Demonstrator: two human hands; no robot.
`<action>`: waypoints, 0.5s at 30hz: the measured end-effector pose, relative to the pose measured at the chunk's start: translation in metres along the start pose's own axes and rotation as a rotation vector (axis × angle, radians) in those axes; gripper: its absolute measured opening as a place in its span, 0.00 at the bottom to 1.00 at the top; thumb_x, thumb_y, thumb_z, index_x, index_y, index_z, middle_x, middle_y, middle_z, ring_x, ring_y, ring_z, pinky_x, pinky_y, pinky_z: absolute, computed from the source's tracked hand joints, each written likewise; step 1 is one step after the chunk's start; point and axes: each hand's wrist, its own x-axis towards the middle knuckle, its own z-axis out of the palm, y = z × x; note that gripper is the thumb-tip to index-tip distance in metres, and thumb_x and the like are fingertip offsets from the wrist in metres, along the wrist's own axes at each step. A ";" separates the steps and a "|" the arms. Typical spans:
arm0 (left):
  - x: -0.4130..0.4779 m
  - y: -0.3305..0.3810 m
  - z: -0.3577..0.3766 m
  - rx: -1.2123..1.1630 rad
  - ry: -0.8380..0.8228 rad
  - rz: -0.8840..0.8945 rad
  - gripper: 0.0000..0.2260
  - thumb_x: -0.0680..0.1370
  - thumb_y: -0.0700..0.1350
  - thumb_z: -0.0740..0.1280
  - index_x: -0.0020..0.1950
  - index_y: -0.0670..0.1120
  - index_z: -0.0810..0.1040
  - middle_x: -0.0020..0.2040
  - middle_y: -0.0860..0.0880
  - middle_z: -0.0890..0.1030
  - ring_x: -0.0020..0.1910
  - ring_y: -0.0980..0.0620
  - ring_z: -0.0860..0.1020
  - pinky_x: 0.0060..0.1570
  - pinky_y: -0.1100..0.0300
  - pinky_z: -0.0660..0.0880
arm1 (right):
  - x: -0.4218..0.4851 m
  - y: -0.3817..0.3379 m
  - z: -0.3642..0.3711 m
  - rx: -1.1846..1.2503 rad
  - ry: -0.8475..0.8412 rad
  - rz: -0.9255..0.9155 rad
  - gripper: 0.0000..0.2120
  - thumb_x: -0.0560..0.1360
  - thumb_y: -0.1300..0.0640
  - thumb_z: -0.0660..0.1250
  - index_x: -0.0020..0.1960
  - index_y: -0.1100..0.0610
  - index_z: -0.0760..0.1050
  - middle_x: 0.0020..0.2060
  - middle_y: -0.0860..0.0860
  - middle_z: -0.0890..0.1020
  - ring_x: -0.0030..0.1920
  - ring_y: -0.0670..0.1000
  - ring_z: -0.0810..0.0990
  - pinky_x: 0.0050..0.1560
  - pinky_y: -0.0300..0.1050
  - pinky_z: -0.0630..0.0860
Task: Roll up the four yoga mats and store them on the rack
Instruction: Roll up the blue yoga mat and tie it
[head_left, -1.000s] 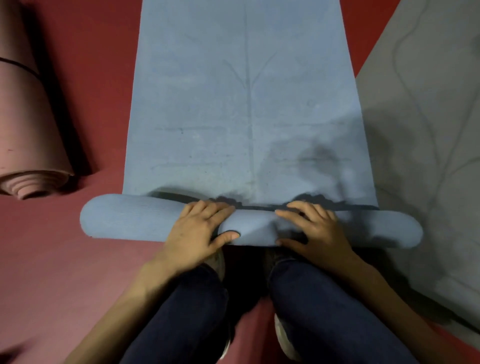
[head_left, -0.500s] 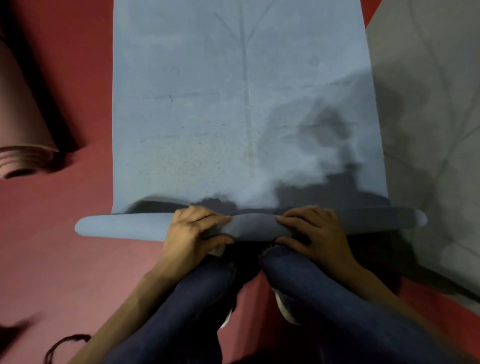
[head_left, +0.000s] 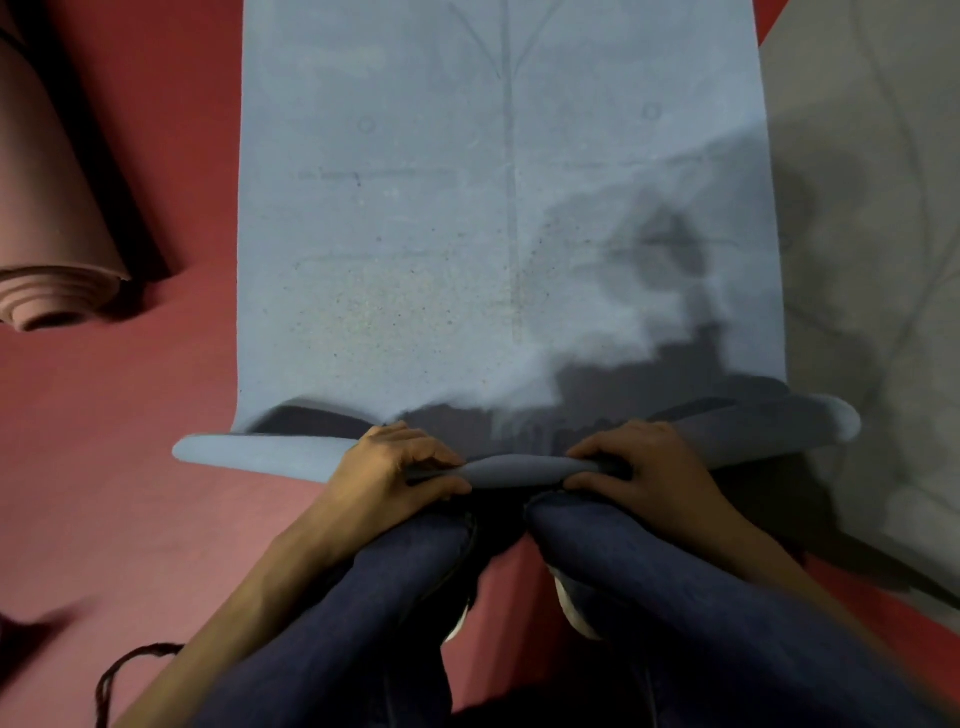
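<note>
Both hands (head_left: 395, 470) have pinched the blue mat's (head_left: 509, 234) rolled edge tighter.

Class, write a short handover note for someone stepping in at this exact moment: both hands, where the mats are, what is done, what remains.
Left hand and right hand: both gripping the curled near end of the blue mat, thumbs beneath.
Blue mat: first turn only; the rest lies flat ahead on the red floor.
Pink mat: already rolled, lying on the floor at left.
Grey mat: still unrolled at right.
Left: finish rolling blue, roll grey, store the mats. Fourth mat and rack not in view.
</note>
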 end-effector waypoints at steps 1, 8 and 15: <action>0.001 0.003 -0.002 -0.021 -0.021 -0.071 0.20 0.69 0.70 0.63 0.42 0.55 0.82 0.39 0.60 0.82 0.41 0.61 0.77 0.45 0.65 0.71 | 0.004 -0.002 -0.003 0.000 -0.029 0.054 0.14 0.67 0.37 0.69 0.44 0.46 0.82 0.37 0.44 0.83 0.39 0.47 0.78 0.46 0.47 0.73; 0.024 0.006 0.006 -0.052 0.121 -0.346 0.09 0.68 0.53 0.76 0.35 0.56 0.76 0.42 0.57 0.73 0.42 0.65 0.72 0.40 0.66 0.67 | 0.031 0.013 0.001 -0.024 -0.016 0.178 0.16 0.66 0.38 0.71 0.48 0.44 0.72 0.50 0.42 0.73 0.41 0.47 0.76 0.46 0.48 0.75; 0.040 -0.019 0.004 -0.063 0.072 -0.073 0.14 0.69 0.62 0.67 0.38 0.52 0.75 0.33 0.61 0.72 0.38 0.62 0.69 0.42 0.61 0.68 | 0.025 0.027 0.026 -0.258 0.445 -0.405 0.10 0.76 0.52 0.68 0.41 0.56 0.82 0.39 0.51 0.81 0.38 0.52 0.75 0.37 0.49 0.75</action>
